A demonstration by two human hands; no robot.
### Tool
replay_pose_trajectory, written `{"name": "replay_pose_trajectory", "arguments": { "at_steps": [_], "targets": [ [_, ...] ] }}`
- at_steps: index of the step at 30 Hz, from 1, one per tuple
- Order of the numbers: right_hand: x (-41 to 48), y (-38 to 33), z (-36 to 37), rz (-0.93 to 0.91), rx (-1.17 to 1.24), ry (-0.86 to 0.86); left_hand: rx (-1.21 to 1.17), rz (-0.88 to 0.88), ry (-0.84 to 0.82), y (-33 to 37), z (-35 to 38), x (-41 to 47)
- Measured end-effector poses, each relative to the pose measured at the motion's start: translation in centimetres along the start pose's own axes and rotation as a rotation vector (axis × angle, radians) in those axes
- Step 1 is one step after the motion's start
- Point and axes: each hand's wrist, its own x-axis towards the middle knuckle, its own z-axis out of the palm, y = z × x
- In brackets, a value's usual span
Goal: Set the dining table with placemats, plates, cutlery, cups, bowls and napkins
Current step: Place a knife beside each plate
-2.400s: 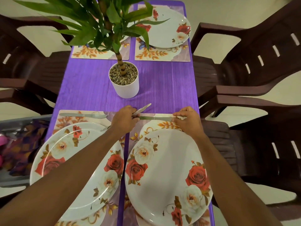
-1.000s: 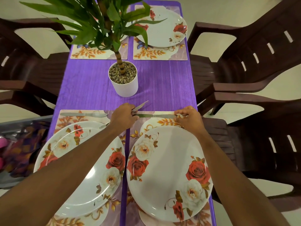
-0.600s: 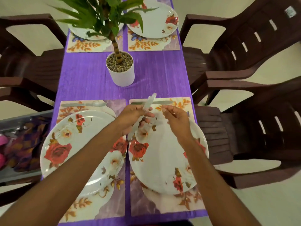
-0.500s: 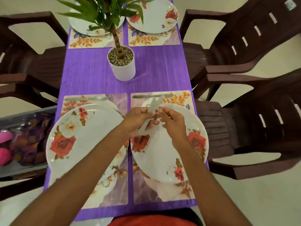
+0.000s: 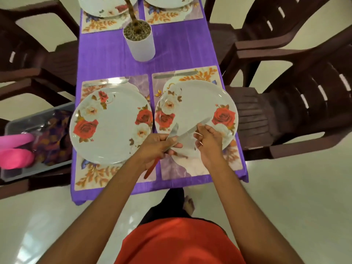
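Note:
Two rose-patterned plates (image 5: 112,124) (image 5: 198,103) sit on floral placemats (image 5: 91,176) (image 5: 181,170) at the near end of the purple-clothed table (image 5: 114,60). A knife (image 5: 175,74) lies along the far edge of the right placemat. Another knife (image 5: 105,83) lies along the far edge of the left one. My left hand (image 5: 158,147) hovers over the near rim of the right plate, shut on two knives (image 5: 173,130) whose blades point away from me. My right hand (image 5: 207,141) pinches the longer blade (image 5: 198,126) of those two.
A white pot (image 5: 140,44) with a plant stands mid-table. Two more plates (image 5: 106,6) (image 5: 167,0) on placemats are at the far end. Brown plastic chairs (image 5: 285,103) flank both sides. A grey bin (image 5: 38,141) with cloth, cutlery and pink items sits on the left chair.
Both hands drew back from the right placemat's far edge, leaving one knife lying there. They now meet over the plate's near rim with the remaining knives. My view pulled back.

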Motion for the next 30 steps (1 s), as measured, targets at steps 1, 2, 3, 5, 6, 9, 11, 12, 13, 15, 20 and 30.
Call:
{"name": "replay_pose_trajectory", "arguments": {
  "at_steps": [1,2,3,5,6,9,11,12,13,15,20,30],
  "targets": [
    [-0.6,0.4,-0.4,0.032,0.036,-0.018,-0.004,-0.004,0.011,-0.6,-0.3,-0.8],
    [-1.3,0.9,-0.7,0.059,0.058,-0.043,-0.014,-0.012,0.020,-1.3,-0.7,-1.5],
    [-1.9,1.4,-0.8,0.077,0.065,-0.066,-0.023,-0.021,0.027,-1.8,-1.2,-2.2],
    [-3.2,2.6,-0.5,0.100,0.065,-0.104,-0.045,-0.042,0.045,-3.0,-2.3,-3.7],
    [-3.7,2.9,-0.4,0.106,0.068,-0.116,-0.057,-0.057,0.054,-3.4,-2.8,-4.2],
    [-5.0,4.1,0.4,0.115,0.041,-0.132,-0.088,-0.086,0.070,-4.8,-4.8,-5.8],
    [-5.6,4.8,1.0,0.103,-0.010,-0.142,-0.110,-0.083,0.074,-5.9,-6.6,-6.8],
    [-5.9,5.1,1.4,0.095,-0.036,-0.146,-0.125,-0.078,0.079,-6.4,-7.5,-7.1],
    [-6.2,5.4,1.7,0.087,-0.058,-0.149,-0.135,-0.077,0.089,-6.9,-8.4,-7.5],
    [-6.4,5.9,2.0,0.061,-0.096,-0.173,-0.127,-0.071,0.127,-7.6,-10.0,-8.0],
    [-7.4,8.2,4.5,0.017,-0.185,-0.280,-0.044,0.024,0.235,-8.2,-14.9,-9.0],
    [-10.2,11.9,9.3,0.054,-0.848,-0.665,0.197,0.123,0.152,-7.1,-23.4,-9.3]
  ]
}}
